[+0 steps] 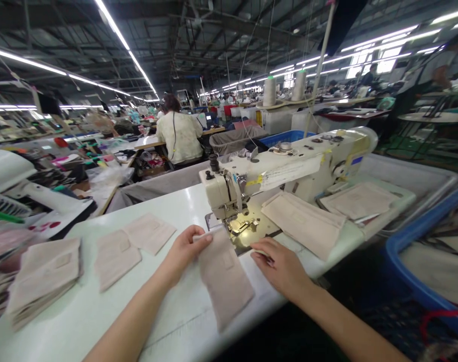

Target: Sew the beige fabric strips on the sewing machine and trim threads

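My left hand point(187, 251) pinches the top corner of a beige fabric piece point(226, 281), which hangs slightly past the table's front edge and has a small patch sewn on it. Close to the lit needle area of the sewing machine point(281, 171), my right hand point(279, 269) is closed with curled fingers. A pale bit shows between its fingers, too small to name. Two flat fabric pieces point(117, 256) lie to the left of my left hand. Beyond them sits a stack of similar pieces point(48, 276). Another folded beige stack point(304, 223) rests right of the needle.
More beige pieces point(359, 201) lie at the machine's right end. A blue basket point(398, 251) with fabric stands at the right. On the left are a white fan-like device point(36, 191) and cloth heaps. A person point(179, 133) sits ahead with their back turned.
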Action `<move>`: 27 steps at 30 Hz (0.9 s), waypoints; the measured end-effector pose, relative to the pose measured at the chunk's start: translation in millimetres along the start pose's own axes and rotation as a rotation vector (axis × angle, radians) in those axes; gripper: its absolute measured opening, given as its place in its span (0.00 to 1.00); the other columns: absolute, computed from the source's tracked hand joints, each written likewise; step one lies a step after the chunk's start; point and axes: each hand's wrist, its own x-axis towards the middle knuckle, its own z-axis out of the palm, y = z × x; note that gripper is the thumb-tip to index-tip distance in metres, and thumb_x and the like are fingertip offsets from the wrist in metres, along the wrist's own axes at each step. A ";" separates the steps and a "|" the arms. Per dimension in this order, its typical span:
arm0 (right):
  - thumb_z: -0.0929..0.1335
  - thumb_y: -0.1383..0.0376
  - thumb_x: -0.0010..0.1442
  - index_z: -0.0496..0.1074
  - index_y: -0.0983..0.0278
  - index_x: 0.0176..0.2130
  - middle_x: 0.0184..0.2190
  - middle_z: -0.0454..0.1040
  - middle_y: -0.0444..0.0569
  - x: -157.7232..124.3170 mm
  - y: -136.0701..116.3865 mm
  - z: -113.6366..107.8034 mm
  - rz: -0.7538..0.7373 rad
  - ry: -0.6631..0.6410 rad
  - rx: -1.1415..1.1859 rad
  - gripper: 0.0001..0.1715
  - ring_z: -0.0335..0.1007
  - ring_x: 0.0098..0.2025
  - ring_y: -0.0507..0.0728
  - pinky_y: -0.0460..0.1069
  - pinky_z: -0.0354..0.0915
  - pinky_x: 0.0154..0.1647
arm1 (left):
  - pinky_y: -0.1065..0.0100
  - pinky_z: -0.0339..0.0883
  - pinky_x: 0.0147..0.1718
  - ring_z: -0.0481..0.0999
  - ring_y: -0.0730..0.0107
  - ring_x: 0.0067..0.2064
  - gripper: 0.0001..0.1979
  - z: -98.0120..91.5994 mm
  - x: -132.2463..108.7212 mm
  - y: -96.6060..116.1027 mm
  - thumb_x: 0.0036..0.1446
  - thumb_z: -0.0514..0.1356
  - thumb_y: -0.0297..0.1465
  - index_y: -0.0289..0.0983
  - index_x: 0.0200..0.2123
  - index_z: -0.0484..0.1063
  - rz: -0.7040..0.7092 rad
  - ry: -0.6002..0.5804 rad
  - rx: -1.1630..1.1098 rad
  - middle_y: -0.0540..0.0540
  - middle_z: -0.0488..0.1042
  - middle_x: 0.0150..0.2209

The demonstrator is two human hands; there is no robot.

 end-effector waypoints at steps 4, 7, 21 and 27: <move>0.70 0.56 0.58 0.75 0.64 0.50 0.43 0.80 0.51 9.5 -14.9 12.4 0.201 -0.082 0.464 0.22 0.76 0.45 0.60 0.52 0.68 0.46 | 0.76 0.56 0.22 0.66 0.75 0.23 0.22 4.6 -24.8 8.9 0.42 0.73 0.43 0.39 0.30 0.65 -0.225 -0.112 -0.505 0.56 0.69 0.22; 0.71 0.59 0.55 0.78 0.67 0.43 0.36 0.81 0.51 16.8 -20.0 17.4 0.254 -0.145 0.550 0.18 0.76 0.39 0.60 0.52 0.69 0.42 | 0.77 0.55 0.21 0.65 0.77 0.22 0.23 6.5 -29.2 6.4 0.41 0.74 0.42 0.39 0.29 0.64 -0.281 -0.101 -0.624 0.57 0.69 0.21; 0.69 0.63 0.56 0.79 0.67 0.43 0.39 0.81 0.51 16.9 -22.4 10.8 0.255 -0.171 0.558 0.16 0.76 0.42 0.60 0.54 0.68 0.46 | 0.77 0.62 0.22 0.67 0.78 0.22 0.23 8.1 -28.2 5.1 0.38 0.76 0.38 0.37 0.28 0.65 -0.339 -0.106 -0.750 0.55 0.70 0.21; 0.68 0.65 0.55 0.79 0.68 0.42 0.37 0.81 0.50 18.4 -23.8 8.7 0.275 -0.225 0.567 0.16 0.76 0.40 0.59 0.52 0.67 0.43 | 0.74 0.65 0.25 0.74 0.71 0.27 0.21 -3.9 -30.8 7.7 0.41 0.75 0.38 0.38 0.36 0.73 -0.300 -0.220 -0.650 0.51 0.77 0.27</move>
